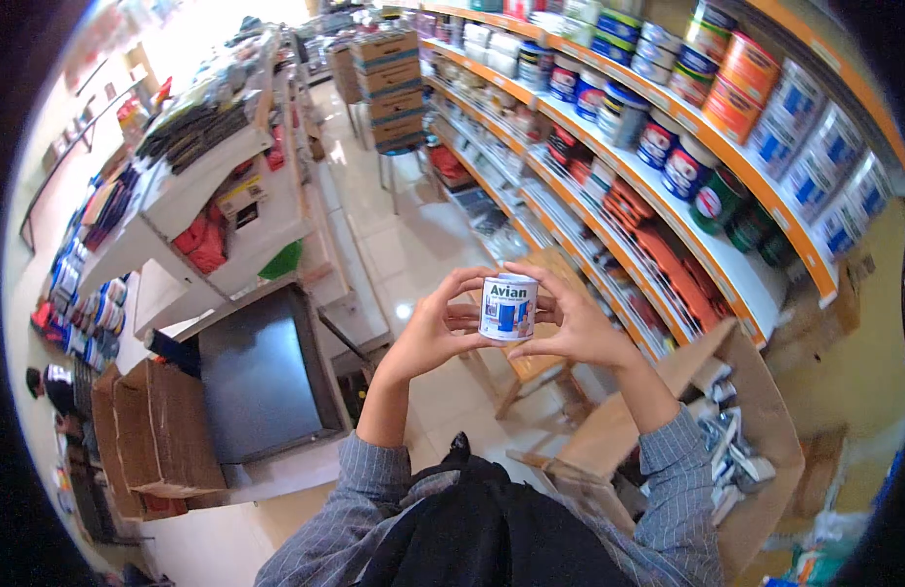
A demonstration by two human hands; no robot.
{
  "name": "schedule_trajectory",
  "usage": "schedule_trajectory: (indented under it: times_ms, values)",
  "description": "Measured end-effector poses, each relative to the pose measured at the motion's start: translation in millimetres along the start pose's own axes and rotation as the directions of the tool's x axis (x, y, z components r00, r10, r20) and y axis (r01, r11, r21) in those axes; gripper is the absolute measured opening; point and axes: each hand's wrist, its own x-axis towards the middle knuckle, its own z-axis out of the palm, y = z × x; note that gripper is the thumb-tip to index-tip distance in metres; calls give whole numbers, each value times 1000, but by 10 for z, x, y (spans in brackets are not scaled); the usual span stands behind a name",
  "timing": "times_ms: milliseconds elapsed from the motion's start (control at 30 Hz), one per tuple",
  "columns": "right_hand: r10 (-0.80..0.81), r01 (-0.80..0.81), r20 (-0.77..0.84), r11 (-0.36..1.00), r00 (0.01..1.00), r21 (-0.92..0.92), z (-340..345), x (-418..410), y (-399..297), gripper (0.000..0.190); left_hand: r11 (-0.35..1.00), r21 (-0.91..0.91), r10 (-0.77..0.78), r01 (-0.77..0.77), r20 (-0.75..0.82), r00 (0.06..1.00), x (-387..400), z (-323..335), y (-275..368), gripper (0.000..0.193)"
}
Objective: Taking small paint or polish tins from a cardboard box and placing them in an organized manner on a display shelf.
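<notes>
A small white Avian paint can (508, 308) is held upright between both hands, its printed label facing me. My left hand (445, 315) grips its left side, with the thumb low and the fingers curled behind. On the right side, my right hand (573, 315) has its index finger at the rim and its thumb near the base. The can is in the air over a wooden stool (544, 367). Parts of the fingers behind the can are hidden.
Shelves with orange edges (717, 147) hold paint cans along the right. An open cardboard box (768, 440) with small packets stands at the lower right. At left are a dark monitor (262, 374), brown cartons (163, 433) and a cluttered counter. Stacked boxes (394, 88) rest on a stool ahead.
</notes>
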Motion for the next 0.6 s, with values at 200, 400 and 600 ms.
schedule_trajectory:
  times_ms: [200,400,600]
  values:
    - [61,-77,178,993,982,89,228,879,67,81,998,60,6,3,-154,988,-51,-707,-4,68]
    - [118,-162,334,981,935,108,292,1672,282,84,998,30,-41,53,-299,953,50,-1247,-129,72]
    - [65,-110,328,986,942,121,197,2402,681,90,997,-66,-65,46,-341,938,421,-1763,-358,77]
